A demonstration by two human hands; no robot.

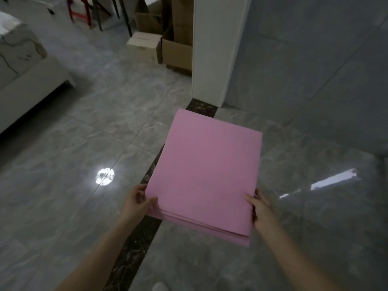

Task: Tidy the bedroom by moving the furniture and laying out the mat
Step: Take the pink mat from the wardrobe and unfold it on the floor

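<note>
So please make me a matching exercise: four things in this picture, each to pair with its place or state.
Things:
1. pink mat
2. cardboard boxes
3. red stool
4. dark floor strip

Places or states:
A. far back, top left
B. under the mat, running along the floor
C. folded, held by left hand and right hand
D. beside the white pillar

Pairs: 1-C, 2-D, 3-A, 4-B

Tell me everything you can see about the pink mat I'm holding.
The pink mat is folded into a flat, roughly square stack; several layers show along its near edge. It looks like thin, smooth foam, plain and unmarked. It is held nearly level above the grey tiled floor, over a dark strip in the tiles. The left hand grips its near left corner and the right hand its near right edge, thumbs on top. Nothing else touches it.
</note>
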